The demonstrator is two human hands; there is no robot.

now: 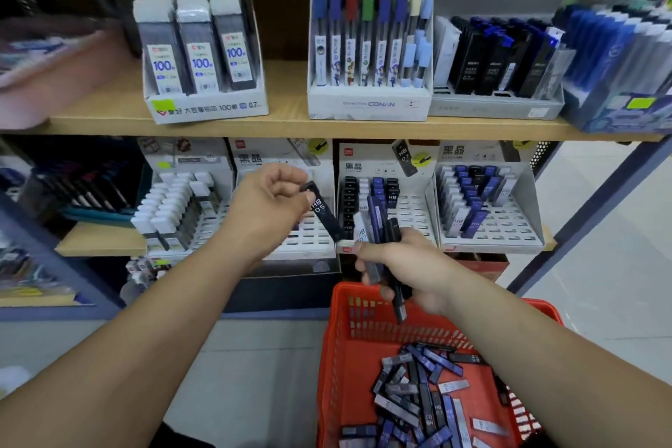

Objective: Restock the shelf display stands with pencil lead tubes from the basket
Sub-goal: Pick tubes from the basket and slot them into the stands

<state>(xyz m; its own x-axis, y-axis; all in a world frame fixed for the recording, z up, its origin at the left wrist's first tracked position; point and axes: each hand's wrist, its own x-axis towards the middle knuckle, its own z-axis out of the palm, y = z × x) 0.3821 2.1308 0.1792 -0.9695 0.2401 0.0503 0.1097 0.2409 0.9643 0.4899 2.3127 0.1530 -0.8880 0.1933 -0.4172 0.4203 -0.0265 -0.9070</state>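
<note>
**One tube out, a bundle kept ready**

At frame centre the left grip pinches a single black HB 0.5 tube near its upper end. The tube tilts toward the slotted display stand behind it, probably to drop into a slot. Just right, the right grip clutches a bundle of tubes above the red basket, likely as ready supply. Loose tubes lie in the basket, lower right.

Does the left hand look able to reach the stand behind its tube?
Probably yes: the left hand, pinching the tube, is right before the stand, nothing between; the bundle in the right hand sits aside.
</note>
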